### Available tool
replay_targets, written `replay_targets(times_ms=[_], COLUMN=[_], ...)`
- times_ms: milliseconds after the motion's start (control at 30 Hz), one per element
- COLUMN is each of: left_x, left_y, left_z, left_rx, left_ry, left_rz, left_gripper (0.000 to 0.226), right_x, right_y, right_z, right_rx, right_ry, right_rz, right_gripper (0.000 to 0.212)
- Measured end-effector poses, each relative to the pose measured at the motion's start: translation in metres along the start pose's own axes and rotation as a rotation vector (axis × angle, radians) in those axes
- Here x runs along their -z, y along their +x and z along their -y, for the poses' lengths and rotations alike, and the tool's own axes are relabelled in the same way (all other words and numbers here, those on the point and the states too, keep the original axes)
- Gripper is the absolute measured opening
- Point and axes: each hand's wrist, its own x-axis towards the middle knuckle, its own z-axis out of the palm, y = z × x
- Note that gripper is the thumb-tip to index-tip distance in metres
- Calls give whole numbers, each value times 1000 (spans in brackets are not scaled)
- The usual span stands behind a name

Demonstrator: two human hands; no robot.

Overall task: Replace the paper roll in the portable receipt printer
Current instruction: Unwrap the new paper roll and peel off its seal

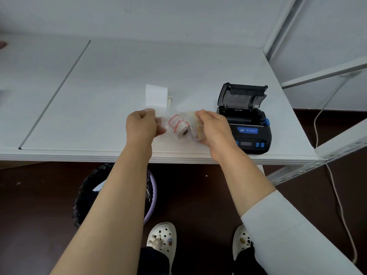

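A clear plastic bag (174, 124) with red and yellow markings hangs stretched just above the white table (111, 92), and a small white paper roll (183, 131) sits inside it. My left hand (142, 126) pinches the bag's left end. My right hand (213, 128) pinches its right end. To the right stands the black portable receipt printer (248, 130) with blue buttons, its lid (241, 95) swung up and its paper bay open. A loose strip of white paper (156, 95) lies flat behind my hands.
A black-lined waste bin (87, 195) with a lilac rim stands under the table edge. White shelving rails (321, 74) rise at the right, with a pale cable (337, 205) hanging down to the floor. A thin grey seam (55, 94) crosses the tabletop at left.
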Motion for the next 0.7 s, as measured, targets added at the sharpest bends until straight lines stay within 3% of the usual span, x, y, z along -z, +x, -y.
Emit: replay_targets(times_ms=[33,100,200,433,567,700], left_x=[0,0,0,0,0,0], left_y=[0,0,-3,-3,-1,-1], left_z=[0,1,6,12,16,18], left_rx=[8,37,6,-82,-121,-144], left_ry=[10,58,125,256,267,251], left_rz=[20,51,66,107,53,50], left_gripper=[10,48,73,18,29,25], right_x=[0,0,1,5,3,2], right_y=[0,2,0,-1,-2,-2], right_z=[0,-2,-3,-8,-8,-8], right_rx=[-9,-13,35,76,56,68], right_ry=[11,9,-62,-138,-130,-125], right_rz=[11,23,22,74,92,107], right_gripper=[33,25,42,48,45,47])
